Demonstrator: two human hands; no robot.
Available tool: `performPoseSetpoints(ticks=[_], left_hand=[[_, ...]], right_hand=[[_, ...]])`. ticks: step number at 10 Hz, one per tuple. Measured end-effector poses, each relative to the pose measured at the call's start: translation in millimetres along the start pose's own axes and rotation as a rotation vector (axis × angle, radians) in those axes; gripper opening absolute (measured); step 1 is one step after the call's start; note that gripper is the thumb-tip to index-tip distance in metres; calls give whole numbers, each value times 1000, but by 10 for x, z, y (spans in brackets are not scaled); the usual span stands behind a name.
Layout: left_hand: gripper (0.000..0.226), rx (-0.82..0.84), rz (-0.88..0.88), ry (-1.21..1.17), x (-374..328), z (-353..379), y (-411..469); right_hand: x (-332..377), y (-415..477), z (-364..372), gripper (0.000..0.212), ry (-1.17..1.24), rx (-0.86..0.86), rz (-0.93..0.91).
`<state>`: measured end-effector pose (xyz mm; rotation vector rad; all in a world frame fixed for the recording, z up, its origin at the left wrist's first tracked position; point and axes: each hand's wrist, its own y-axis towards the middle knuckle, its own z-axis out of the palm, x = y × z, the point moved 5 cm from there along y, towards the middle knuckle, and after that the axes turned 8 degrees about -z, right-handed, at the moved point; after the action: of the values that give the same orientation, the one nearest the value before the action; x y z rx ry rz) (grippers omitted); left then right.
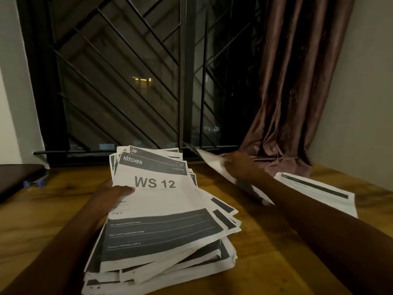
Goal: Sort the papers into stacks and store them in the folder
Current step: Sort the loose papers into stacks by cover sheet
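- Toward 6 o'clock on the wooden table [276,252]: thick pile of papers [161,220], fanned and uneven, far edge raised off the wood.
- Gripped at its 9 o'clock edge by the left hand [106,201], thumb pressed flat on the top sheet, fingers hidden beneath. Probably held so to tilt the pile to a reading angle and stop loose sheets from sliding.
- Top sheet: white, dark header band reading "KITCHEN", large "WS 12", small "2 of 2", dark block with ruled lines lower down. Sheets below of similar layout, corners offset toward 3 o'clock, some edges curled.
- At 1 o'clock from the pile: right hand [240,167], fingers closed on a single sheet [212,161], carried nearly edge-on (motion-blurred, print unreadable). Judged mid-transfer, away from the pile.
- At 3 o'clock, well apart from the pile: small flat stack [319,190], same white-and-dark print, lying flat on the wood. Likely a sorting destination, set within easy reach of the right arm.
- At 9 o'clock, by the table edge: dark flat item [17,177] with a blue pen [36,183] just beside it. Folder or laptop, cannot tell.
- At 12 o'clock behind: window grille [127,81]; curtain [293,92] at 1 to 2 o'clock, hem resting on the table.
- Judgement: sorting at an early stage, bulk of pile unsorted, nothing visibly stored.
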<state>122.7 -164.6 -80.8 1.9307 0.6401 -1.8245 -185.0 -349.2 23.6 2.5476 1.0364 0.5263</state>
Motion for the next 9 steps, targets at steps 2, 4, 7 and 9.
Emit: performPoseSetpoints(ticks=[2, 4, 7, 9], left_hand=[[19, 14, -20, 9, -8, -32, -2], [23, -3, -25, 61, 106, -106, 208], [31, -52, -77, 88, 285, -239, 568], [60, 56, -103, 19, 612, -369, 977]], right_hand=[[742, 190, -441, 33, 820, -201, 65], [776, 121, -455, 30, 1399, -295, 213], [600, -341, 504, 46, 460, 337, 273], [629, -395, 608, 52, 543, 319, 314]])
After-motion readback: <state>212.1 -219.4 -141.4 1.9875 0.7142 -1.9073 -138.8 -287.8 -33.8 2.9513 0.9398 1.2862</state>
